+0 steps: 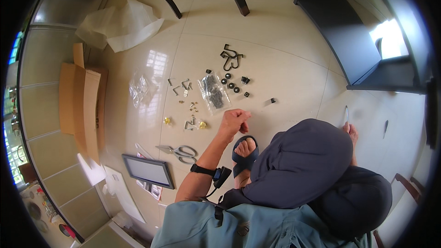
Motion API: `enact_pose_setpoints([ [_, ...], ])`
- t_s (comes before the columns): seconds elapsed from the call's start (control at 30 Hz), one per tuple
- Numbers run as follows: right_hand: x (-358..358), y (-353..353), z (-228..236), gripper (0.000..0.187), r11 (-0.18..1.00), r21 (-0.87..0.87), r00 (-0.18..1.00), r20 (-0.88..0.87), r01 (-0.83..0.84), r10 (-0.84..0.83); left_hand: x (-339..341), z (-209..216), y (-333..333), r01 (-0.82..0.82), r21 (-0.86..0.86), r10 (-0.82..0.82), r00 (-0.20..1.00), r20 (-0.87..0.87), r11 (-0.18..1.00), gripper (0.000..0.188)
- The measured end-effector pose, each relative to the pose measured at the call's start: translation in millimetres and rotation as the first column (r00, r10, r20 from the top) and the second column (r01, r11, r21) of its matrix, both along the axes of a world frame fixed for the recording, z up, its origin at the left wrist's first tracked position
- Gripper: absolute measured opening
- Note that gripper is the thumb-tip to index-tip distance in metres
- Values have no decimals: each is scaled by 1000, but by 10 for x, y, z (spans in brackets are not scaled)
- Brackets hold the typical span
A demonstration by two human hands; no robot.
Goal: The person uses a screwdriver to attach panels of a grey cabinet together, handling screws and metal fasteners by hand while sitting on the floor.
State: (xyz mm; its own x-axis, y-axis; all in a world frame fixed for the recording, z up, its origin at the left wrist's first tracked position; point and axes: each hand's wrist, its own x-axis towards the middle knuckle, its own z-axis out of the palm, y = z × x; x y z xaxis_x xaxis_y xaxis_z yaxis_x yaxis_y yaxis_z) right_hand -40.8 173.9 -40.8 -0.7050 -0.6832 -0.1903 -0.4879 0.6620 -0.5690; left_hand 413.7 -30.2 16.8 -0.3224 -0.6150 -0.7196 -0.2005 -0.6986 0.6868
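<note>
Currently, a slim tool with a straight metal shaft [347, 115] is grasped in the right hand [352, 134], with its shaft pointed away from the body. A small dark slender tool [386, 129] is seen lying on the glossy cream tiled floor [298, 80], just to the right of that hand. The left hand [235, 120] is held loosely curled, well apart from the right, with a dark-trousered knee [303, 165] placed between them; whether anything small is enclosed by its fingers cannot be told. Just beyond the left hand, a clear plastic bag of small dark parts [214, 93] is laid flat, flanked on its right by black round pieces [236, 90]. Farther out, black curved hooks [230, 58] are bunched together. To the left of the left forearm, grey-handled metal scissors [184, 155] are set down, their blades pointed leftward.
</note>
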Motion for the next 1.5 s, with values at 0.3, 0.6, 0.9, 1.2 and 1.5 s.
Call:
enact_pose_setpoints([
  [0.3, 93, -48, 127, 41, 999, 24, 998, -43, 49, -48, 54, -4, -271, -229, -240, 275, 944, 183, 944, 20],
  [0.6, 67, -23, 111, 40, 998, 33, 998, -51, 49, -47, -174, -112, -456, -294, -447, 408, 895, 183, 845, 18],
  [0.9, 55, -11, 35, 40, 999, -10, 997, -58, 48, -49, -125, -338, -497, -63, -651, 386, 846, 367, 757, 19],
  [1.2, 79, -50, 108, 37, 997, -29, 996, -42, 75, -76, -97, -96, -491, -340, -412, 460, 855, 239, 845, 17],
  [1.5, 82, -39, 110, 37, 997, -27, 997, 16, 78, -78, -282, -1, -417, -392, -497, 516, 846, 135, 774, 14],
])
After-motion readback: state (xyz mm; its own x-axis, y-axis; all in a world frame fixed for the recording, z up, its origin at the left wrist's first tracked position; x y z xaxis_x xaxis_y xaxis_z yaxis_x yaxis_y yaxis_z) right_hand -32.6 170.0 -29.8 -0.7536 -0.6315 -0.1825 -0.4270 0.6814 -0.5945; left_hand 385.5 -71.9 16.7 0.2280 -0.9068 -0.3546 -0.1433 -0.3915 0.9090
